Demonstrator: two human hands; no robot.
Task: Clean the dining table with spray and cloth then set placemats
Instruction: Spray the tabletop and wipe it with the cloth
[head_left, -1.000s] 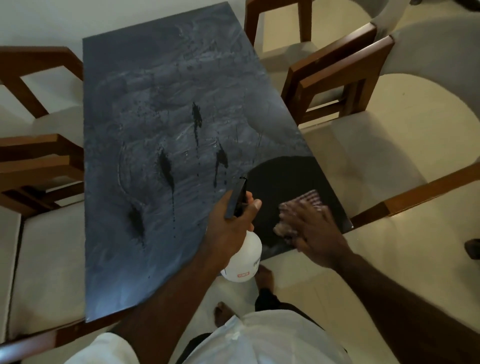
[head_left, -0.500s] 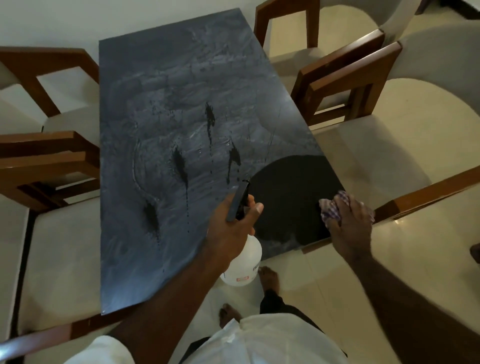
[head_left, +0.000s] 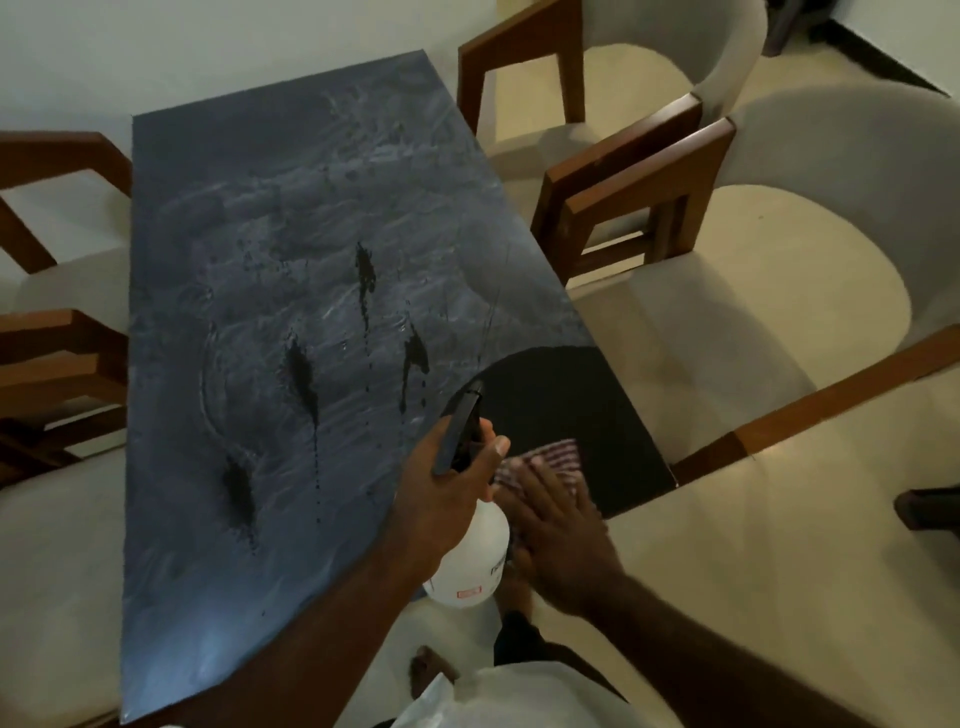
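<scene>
The table runs away from the person, with the left chairs drawn up along one long side and the right chairs along the other. Puddles lie on its middle. At the near right corner the cloth lies on the tabletop under the right hand. Just left of it (and above the table's near edge) the left hand holds the spray bottle.

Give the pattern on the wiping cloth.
The cloth looks red-and-white checked; the head view, the only one, shows it.
</scene>
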